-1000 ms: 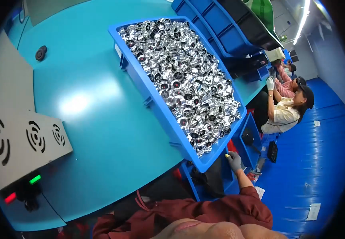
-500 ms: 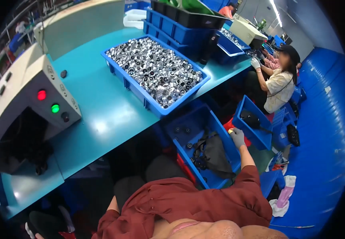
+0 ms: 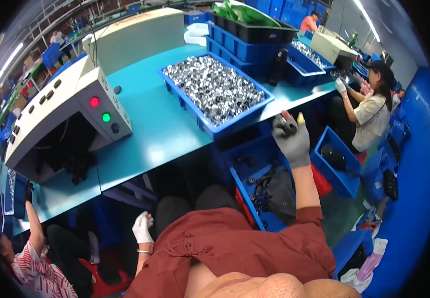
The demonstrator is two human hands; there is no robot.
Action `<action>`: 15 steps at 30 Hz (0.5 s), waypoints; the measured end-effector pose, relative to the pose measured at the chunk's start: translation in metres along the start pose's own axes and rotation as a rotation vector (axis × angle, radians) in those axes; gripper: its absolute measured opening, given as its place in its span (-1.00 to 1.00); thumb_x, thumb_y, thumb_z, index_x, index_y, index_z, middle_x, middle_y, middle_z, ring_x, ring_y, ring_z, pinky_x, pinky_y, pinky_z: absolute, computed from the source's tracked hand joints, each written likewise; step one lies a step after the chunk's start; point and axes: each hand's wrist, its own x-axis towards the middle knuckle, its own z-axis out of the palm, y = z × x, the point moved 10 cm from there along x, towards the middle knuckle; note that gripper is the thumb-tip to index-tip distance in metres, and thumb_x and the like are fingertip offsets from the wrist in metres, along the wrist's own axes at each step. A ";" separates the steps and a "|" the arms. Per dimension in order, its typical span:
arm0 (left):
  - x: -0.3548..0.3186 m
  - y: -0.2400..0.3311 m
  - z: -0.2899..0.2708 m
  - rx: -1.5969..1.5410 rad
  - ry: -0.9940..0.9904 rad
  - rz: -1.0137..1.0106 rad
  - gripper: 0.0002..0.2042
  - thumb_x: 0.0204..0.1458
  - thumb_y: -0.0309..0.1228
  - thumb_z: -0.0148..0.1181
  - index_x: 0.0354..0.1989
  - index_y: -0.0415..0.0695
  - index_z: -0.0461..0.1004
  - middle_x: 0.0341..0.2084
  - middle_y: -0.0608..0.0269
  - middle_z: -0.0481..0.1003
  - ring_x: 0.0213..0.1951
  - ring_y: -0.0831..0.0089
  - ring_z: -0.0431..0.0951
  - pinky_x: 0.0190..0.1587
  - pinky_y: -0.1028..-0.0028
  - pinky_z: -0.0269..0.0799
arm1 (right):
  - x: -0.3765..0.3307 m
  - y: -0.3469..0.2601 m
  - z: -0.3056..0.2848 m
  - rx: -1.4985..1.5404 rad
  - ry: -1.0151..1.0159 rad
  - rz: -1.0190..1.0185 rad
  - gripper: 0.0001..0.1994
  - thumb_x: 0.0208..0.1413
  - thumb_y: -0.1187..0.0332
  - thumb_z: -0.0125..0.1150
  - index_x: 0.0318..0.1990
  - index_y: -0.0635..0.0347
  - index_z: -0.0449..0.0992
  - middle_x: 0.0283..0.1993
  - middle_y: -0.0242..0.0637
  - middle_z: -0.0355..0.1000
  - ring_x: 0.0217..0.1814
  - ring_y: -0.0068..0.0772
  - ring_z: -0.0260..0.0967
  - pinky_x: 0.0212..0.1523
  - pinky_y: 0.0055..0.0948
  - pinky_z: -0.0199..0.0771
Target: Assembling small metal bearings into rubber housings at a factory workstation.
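Table (image 3: pixel 160 134) beyond, dark part (image 3: pixel 289 128) shows no clear axis

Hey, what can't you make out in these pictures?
All in the head view:
Dark piece: full shape, partly hidden by the right hand.
Heaped blue bin: its floor, buried under shiny parts.
Pale machine: inside, mostly lost in shadow.
Co-worker in a striped top: partly cut off by the picture's lower-left rim.

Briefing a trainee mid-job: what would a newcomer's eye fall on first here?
Probably the heap of shiny silver parts filling the blue tray on the teal table, at upper centre. Then the red light and green light on the pale machine at left. Right of the tray, the gloved right hand grips a small dark piece.
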 end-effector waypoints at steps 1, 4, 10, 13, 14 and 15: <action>-0.004 0.024 0.016 0.021 -0.055 0.042 -0.69 0.29 -0.33 0.13 0.08 -0.26 0.54 -0.18 0.14 0.63 -0.26 0.46 0.62 -0.17 0.51 0.51 | 0.000 0.019 0.032 -0.008 0.008 0.039 -0.44 0.42 0.00 -0.14 0.20 0.42 0.32 -0.11 -0.11 0.35 -0.13 -0.26 0.27 -0.26 -0.40 0.31; -0.019 0.074 0.071 -0.138 -0.193 0.054 -0.70 0.32 -0.36 0.08 0.09 -0.31 0.51 -0.15 0.10 0.62 -0.21 0.42 0.63 -0.13 0.50 0.52 | 0.001 0.075 0.085 0.115 -0.168 0.247 -0.46 0.39 0.04 -0.04 0.22 0.41 0.28 0.03 0.00 0.36 0.06 -0.10 0.34 -0.08 -0.30 0.44; -0.046 0.118 0.190 -0.227 -0.623 -0.028 -0.63 0.35 -0.29 0.05 0.15 -0.34 0.44 -0.08 0.02 0.56 -0.13 0.34 0.59 -0.05 0.44 0.50 | 0.000 0.189 0.101 0.041 -0.253 0.508 -0.51 0.38 0.12 0.01 0.26 0.35 0.29 0.13 -0.03 0.37 0.14 -0.10 0.35 -0.02 -0.32 0.46; -0.050 0.141 0.240 -0.548 -0.769 -0.198 -0.54 0.36 -0.20 -0.01 0.28 -0.26 0.29 0.10 -0.05 0.42 -0.02 0.15 0.53 0.03 0.25 0.49 | -0.002 0.233 0.101 -0.113 -0.304 0.553 -0.61 0.39 0.27 -0.04 0.25 0.33 0.31 0.11 -0.15 0.38 0.10 -0.21 0.38 -0.04 -0.35 0.46; -0.050 0.148 0.255 -0.645 -0.767 -0.278 -0.50 0.42 -0.10 -0.21 0.35 -0.21 0.17 0.21 -0.09 0.31 0.12 0.01 0.43 0.20 0.09 0.37 | -0.005 0.241 0.105 -0.297 -0.327 0.497 -0.63 0.39 0.32 -0.06 0.24 0.33 0.32 0.08 -0.21 0.38 0.07 -0.31 0.38 -0.06 -0.40 0.45; -0.054 0.158 0.270 -0.718 -0.757 -0.330 -0.45 0.42 -0.01 -0.37 0.38 -0.17 0.11 0.27 -0.08 0.24 0.24 -0.07 0.28 0.36 0.00 0.15 | -0.007 0.249 0.105 -0.364 -0.369 0.455 -0.63 0.37 0.34 -0.05 0.23 0.33 0.35 0.10 -0.17 0.39 0.06 -0.29 0.41 -0.09 -0.44 0.46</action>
